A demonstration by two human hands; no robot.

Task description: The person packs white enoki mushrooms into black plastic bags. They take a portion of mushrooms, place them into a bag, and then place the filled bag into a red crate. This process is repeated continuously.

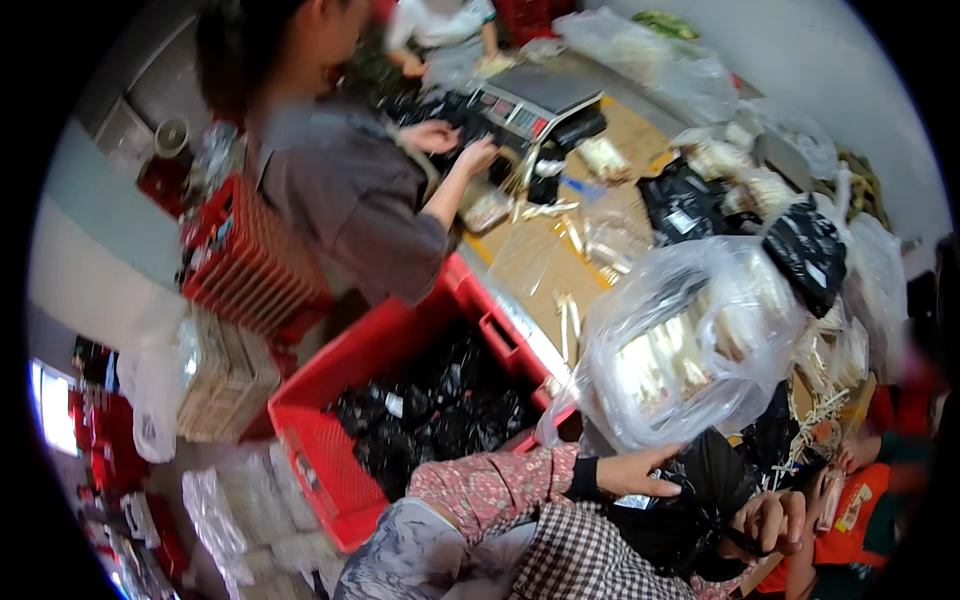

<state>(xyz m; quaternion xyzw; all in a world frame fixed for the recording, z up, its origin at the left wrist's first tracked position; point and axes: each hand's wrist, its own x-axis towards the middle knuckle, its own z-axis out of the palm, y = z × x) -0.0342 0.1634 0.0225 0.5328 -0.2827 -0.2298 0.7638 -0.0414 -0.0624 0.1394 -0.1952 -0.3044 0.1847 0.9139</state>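
Note:
A filled black plastic bag (pixel 712 472) is held close to my body at the lower right and bears a white label. My left hand (pixel 637 472), below a pink floral sleeve with a dark cuff, grips one side of it, with the thumb near the label. Curled fingers of my right hand (pixel 769 521) hold the bag's gathered, twisted end. Just beyond stands a large clear plastic bag (pixel 675 367) of packed pale, slender stalks, perhaps enoki mushrooms. To the left, several black bags (pixel 442 412) lie inside a red plastic crate (pixel 337 465).
Across the table (pixel 517 262), a co-worker (pixel 352 195) works beside a digital scale (pixel 540 101). Another person sits at the far end. At right, a person in an orange apron (pixel 855 517) holds a small pack. Stacked red crates (pixel 255 255) and wrapped packs (pixel 247 510) stand left.

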